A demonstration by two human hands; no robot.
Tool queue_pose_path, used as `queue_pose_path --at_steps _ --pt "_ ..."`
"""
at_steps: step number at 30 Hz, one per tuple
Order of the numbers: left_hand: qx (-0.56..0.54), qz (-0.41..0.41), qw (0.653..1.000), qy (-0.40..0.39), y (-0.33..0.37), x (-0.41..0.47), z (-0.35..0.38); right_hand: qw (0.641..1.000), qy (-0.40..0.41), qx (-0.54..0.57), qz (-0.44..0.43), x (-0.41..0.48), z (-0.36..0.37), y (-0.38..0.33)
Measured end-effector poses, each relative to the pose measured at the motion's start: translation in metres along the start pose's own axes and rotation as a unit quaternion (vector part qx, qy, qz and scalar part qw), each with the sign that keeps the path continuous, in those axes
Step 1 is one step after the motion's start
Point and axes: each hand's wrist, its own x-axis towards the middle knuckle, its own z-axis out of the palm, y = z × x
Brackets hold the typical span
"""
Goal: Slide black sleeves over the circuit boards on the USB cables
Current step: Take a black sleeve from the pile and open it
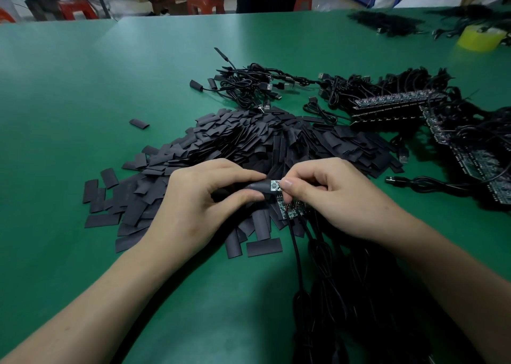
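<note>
Presently, at the near edge of the sleeve pile [249, 142], the left hand [204, 200] pinches a black sleeve [258, 186]. The right hand [334, 197] pinches a circuit board [275, 185] that touches the sleeve's mouth. Beyond the pile lie sleeved USB cables [249, 87].

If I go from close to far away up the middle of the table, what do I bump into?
Left hand gripping a sleeve and right hand pinching a circuit board, side by side → pile of black sleeves → tangle of USB cables → far edge of the table → red stools.
</note>
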Motion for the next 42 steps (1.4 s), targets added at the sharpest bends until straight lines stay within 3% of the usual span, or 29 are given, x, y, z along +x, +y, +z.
queue_pose_path --at_steps 7,13,19,25,32,36,42 --pt "-0.003 0.027 1.0 -0.012 0.001 -0.002 0.005 0.999 -0.009 -0.029 -0.026 0.002 0.008 0.0" --pt "-0.044 -0.026 0.998 0.028 -0.003 -0.001 0.006 0.99 0.092 -0.005 -0.104 0.001 0.003 0.005" --pt "-0.102 -0.06 0.993 0.03 -0.006 -0.003 0.009 0.968 0.139 -0.08 -0.191 0.0 0.004 0.006" --pt "-0.089 -0.047 0.994 0.036 -0.004 -0.004 0.012 0.955 0.156 -0.097 -0.231 0.0 0.007 0.01" --pt "-0.073 -0.036 0.996 0.045 0.002 -0.003 0.01 0.975 0.15 -0.009 -0.163 -0.002 0.01 0.003" --pt "-0.051 -0.026 0.997 0.057 0.003 -0.003 0.009 0.986 0.11 0.101 -0.067 0.0 0.003 0.003" --pt "-0.02 0.002 0.997 0.069 0.005 -0.004 0.008 0.988 0.051 0.14 -0.035 0.001 0.002 0.004"
